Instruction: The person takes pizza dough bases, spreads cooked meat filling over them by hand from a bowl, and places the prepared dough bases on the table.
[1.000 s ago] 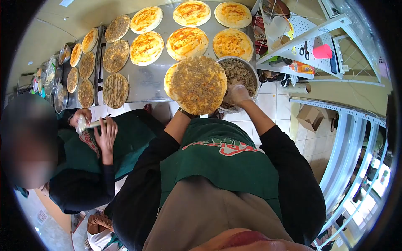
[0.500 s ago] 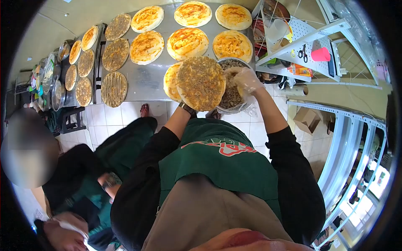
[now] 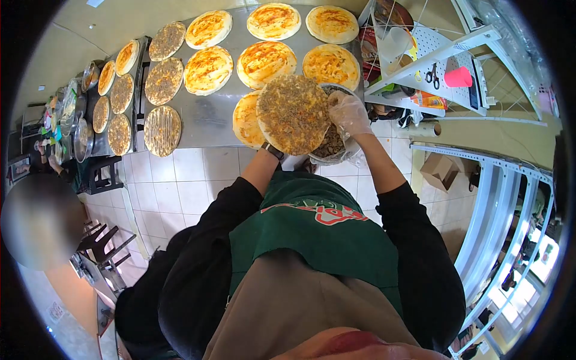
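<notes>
A round flatbread [image 3: 293, 115] covered with brown minced topping is raised over the front edge of the metal table. My left hand supports it from below; its fingers are hidden, and only the wrist with a dark watch [image 3: 273, 151] shows. My right hand [image 3: 350, 114], in a clear plastic glove, is at the flatbread's right edge with its fingers curled. What those fingers hold, if anything, I cannot make out. Below and beside them is a metal bowl [image 3: 360, 95] of minced filling [image 3: 331, 144], partly covered by the flatbread and my glove.
Red-and-white topped flatbreads [image 3: 267, 64] and brown-topped ones [image 3: 164, 81] lie in rows on the metal table [image 3: 210, 129]. A shelf at right holds scissors [image 3: 432, 77] and a pink cup [image 3: 458, 77]. A cardboard box [image 3: 440, 174] and metal racks [image 3: 486, 210] stand at lower right.
The flatbread has shifted slightly right and turned a little. My right hand has moved slightly lower beside it. The person in green at left has moved back, mostly out of view.
</notes>
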Demonstrator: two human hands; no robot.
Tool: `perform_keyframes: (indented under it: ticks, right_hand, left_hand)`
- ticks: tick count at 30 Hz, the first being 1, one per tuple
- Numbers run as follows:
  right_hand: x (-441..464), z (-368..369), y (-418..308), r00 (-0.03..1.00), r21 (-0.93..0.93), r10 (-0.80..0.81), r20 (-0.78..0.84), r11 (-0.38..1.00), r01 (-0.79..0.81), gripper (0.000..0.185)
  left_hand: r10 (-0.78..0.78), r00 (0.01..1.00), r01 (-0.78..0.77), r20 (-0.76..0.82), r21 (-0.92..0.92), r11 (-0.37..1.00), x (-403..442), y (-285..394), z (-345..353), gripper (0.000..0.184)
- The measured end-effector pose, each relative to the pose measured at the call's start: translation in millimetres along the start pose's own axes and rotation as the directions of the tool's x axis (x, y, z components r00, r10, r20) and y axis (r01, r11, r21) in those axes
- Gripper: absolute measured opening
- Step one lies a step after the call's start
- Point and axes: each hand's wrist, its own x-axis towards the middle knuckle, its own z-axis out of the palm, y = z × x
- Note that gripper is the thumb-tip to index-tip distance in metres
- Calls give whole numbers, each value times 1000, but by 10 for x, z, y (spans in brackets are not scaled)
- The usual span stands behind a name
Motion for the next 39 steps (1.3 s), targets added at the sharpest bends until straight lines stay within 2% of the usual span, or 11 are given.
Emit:
perform_keyframes:
  ticks: [6,12,14,16,18,21,26,31,34,38,39]
  right_hand:
    - [5,262,269,973,286,-217,-75,930,230,27]
    - [55,175,253,914,-31,-362,-183,932,362,21]
    - [-130,-44,31,988,420,113,107,896,-147,18]
    - [-193,108,306,998,313,1,59,949,-19,15]
    - [-292,231,457,870,-18,-443,-214,893,450,14]
    - [-418,202,301,754,-293,-611,-241,786,544,30]
    - [-606,498,135,799,-188,-597,-69,795,577,72]
    - [-555,667,312,930,167,-147,-336,963,212,72]
    - [-612,638,291,907,10,-370,-199,925,380,72]
    - [-520,524,132,853,-56,-262,-452,962,266,57]
    - [-452,464,49,798,-16,-415,-437,891,455,53]
  left_hand:
    - [11,1000,-11,-21,7,1000,26,-4,-21,59]
    - [20,999,-19,-35,22,1000,-33,1,-25,59]
    - [30,999,-29,-42,25,999,-47,48,-37,60]
    - [37,998,-36,-47,25,999,-41,51,-45,60]
    - [46,998,-44,-50,29,999,-20,110,-45,60]
    - [60,997,-58,-56,34,998,-48,138,-49,60]
    - [52,996,-49,-68,42,998,-48,38,-52,60]
    - [76,993,-71,-85,58,996,-134,91,-58,60]
    - [75,993,-69,-97,61,996,-172,83,-78,60]
    - [102,990,-96,-97,72,993,-148,77,-58,60]
    - [108,989,-100,-103,73,992,-184,4,-76,60]
